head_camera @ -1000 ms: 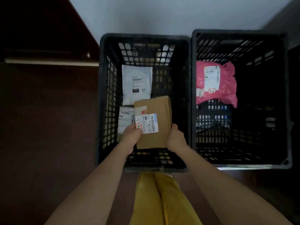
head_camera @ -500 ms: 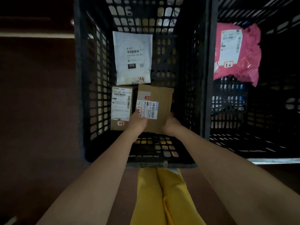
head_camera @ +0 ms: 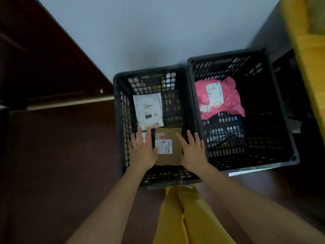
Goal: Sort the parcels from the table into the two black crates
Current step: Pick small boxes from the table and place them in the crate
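Two black crates stand side by side on the floor. In the left crate [head_camera: 117, 120] a brown cardboard box [head_camera: 173, 136] with a white label lies flat on the bottom. Behind it lies a white parcel [head_camera: 149, 106]. A small labelled parcel [head_camera: 143, 136] beside the box is mostly hidden under my left hand [head_camera: 143, 150]. Both hands hover over the crate with fingers straight, holding nothing. My right hand [head_camera: 192, 150] is at the box's right edge. The right crate [head_camera: 281, 106] holds a pink parcel [head_camera: 226, 101].
A dark wooden cabinet [head_camera: 44, 64] stands at the left, a pale wall [head_camera: 158, 32] behind the crates. A yellow table edge [head_camera: 306, 50] shows at the top right. My yellow trousers [head_camera: 184, 217] are just before the left crate. The floor [head_camera: 61, 164] is dark.
The brown box, held by both hands in the earlier frames, now lies on the left crate's bottom. Both hands have let go and opened. The view has pulled back and up.
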Demonstrator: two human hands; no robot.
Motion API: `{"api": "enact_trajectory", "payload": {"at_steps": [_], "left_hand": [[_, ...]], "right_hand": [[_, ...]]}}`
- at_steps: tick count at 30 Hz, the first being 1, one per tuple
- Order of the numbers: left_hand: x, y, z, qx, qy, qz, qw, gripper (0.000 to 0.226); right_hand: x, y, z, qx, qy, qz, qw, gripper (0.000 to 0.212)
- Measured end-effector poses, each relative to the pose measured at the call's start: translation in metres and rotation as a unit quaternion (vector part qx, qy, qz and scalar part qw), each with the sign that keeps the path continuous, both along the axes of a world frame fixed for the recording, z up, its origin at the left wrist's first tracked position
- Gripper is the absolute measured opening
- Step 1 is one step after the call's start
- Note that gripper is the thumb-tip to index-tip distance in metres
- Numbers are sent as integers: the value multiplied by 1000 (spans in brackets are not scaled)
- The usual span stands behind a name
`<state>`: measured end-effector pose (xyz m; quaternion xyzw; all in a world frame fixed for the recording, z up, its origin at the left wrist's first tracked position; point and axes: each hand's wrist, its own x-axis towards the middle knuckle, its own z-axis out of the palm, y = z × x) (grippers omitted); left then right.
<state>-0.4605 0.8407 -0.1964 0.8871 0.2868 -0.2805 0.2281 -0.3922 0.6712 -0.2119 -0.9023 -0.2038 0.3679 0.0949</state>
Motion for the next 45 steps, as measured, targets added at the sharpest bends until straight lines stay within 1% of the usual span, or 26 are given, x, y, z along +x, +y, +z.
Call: {"api": "enact_trajectory", "payload": {"at_steps": [4,8,12,15,18,21,26,31,35,39,45], "left_hand": [[26,-19,41,23,-43,-65,997,79],[59,-56,73,21,-77,-125,989,78],[90,-104,102,21,-120,-181,976,80],[112,-141,118,33,-137,-223,965,80],[135,-181,131,45,-147,-250,956,77],[161,-229,140,62,-165,-254,951,71],[212,-351,151,50,-168,-270,947,71],[256,-471,164,8,-162,-300,940,68],[278,-532,175,-26,-159,-312,936,68],[302,-561,177,-37,-134,-331,933,68],[343,-582,161,-58,-124,-347,928,66]], "right_hand": [[12,-26,49,21,-66,-35,997,88],[31,-71,87,20,-136,-85,987,86],[52,-123,115,7,-169,-123,978,88],[65,-167,128,-2,-188,-151,970,90],[78,-217,139,11,-193,-172,966,88],[94,-274,149,21,-201,-174,964,85],[131,-404,166,14,-227,-215,950,81],[173,-525,177,-17,-224,-278,934,79],[197,-585,181,-20,-204,-318,926,78],[217,-612,183,12,-186,-368,911,74],[244,-616,173,37,-153,-403,902,68]]}}
